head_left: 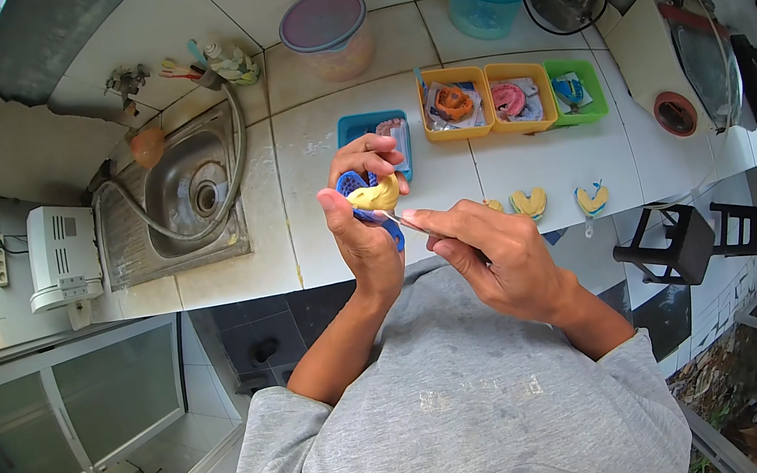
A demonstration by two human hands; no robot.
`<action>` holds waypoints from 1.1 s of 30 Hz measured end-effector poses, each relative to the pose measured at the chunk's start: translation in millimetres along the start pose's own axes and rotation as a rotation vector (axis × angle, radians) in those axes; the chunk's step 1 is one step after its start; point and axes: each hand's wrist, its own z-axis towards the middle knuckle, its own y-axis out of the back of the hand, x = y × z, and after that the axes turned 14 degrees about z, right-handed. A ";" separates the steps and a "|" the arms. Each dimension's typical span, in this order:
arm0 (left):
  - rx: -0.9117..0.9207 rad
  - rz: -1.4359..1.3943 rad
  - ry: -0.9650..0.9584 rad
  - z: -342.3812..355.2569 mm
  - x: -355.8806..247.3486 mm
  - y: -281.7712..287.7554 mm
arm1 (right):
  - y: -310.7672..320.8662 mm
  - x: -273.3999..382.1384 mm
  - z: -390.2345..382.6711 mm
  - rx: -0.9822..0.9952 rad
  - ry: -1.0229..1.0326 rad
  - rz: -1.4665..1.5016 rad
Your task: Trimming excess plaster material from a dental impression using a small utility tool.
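My left hand point(368, 250) is raised in front of my chest at the counter's near edge, its fingers wrapped round a blue dental impression tray point(352, 183). Pale yellow casting material point(376, 196) sits in and over that tray. My right hand point(497, 256) pinches a slim tool point(394, 219), whose tip meets the lower side of the yellow mass; the fingers hide most of the tool, so its exact kind does not show. Just right of my hands, horseshoe-shaped yellow dental casts point(529, 205) with blue edges lie on the counter, one point(592, 200) farther right.
Behind my hands stands a blue box point(407, 169). Two yellow bins point(461, 133) and a green bin point(587, 110) hold orange, pink and blue dental impressions. Lidded tubs point(325, 37) stand along the wall. A steel sink point(176, 257) lies left; a white machine point(654, 48) stands right.
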 end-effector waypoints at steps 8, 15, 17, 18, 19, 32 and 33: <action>0.054 0.093 -0.094 -3.6 -6.9 6.8 | -4.6 5.4 4.3 0.078 0.044 -0.078; 0.078 0.428 -0.063 -7.1 -19.8 13.8 | 3.7 8.9 6.1 0.164 0.002 -0.154; 0.102 0.468 -0.048 -7.9 -21.6 15.3 | 0.7 5.6 5.3 0.159 0.007 -0.160; 0.102 0.469 -0.047 -8.4 -20.8 15.3 | -2.2 3.9 3.6 0.159 0.006 -0.159; 0.053 0.465 -0.069 -9.2 -18.7 15.0 | -7.1 1.9 0.8 0.118 0.008 -0.132; -0.125 0.256 -0.183 -7.6 -9.4 1.1 | -39.0 2.1 -11.8 -0.134 -0.014 0.027; -0.124 0.254 -0.183 -7.4 -9.0 0.0 | -40.3 3.3 -12.2 -0.135 -0.014 0.025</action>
